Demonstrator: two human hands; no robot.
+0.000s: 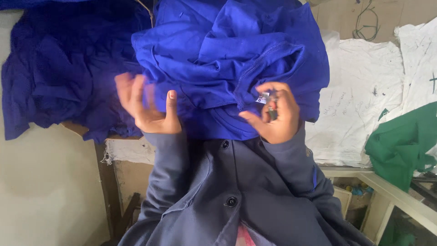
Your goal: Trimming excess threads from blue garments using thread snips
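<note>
A heap of royal blue garments (227,50) lies on the table in front of me. My left hand (144,105) is raised at the heap's lower left edge, palm towards me, fingers spread and blurred, holding nothing. My right hand (274,114) is curled around a small metal clipper (272,109), right at a small white label (262,98) sewn to the blue cloth. Both my arms are in dark grey-blue sleeves of a buttoned jacket (227,191).
A darker blue pile of cloth (59,73) lies at the left. White marked fabric (359,95) covers the table at the right, with a green cloth (403,141) hanging over its edge. A pale frame (391,191) runs below it, and a beige floor (45,191) shows at lower left.
</note>
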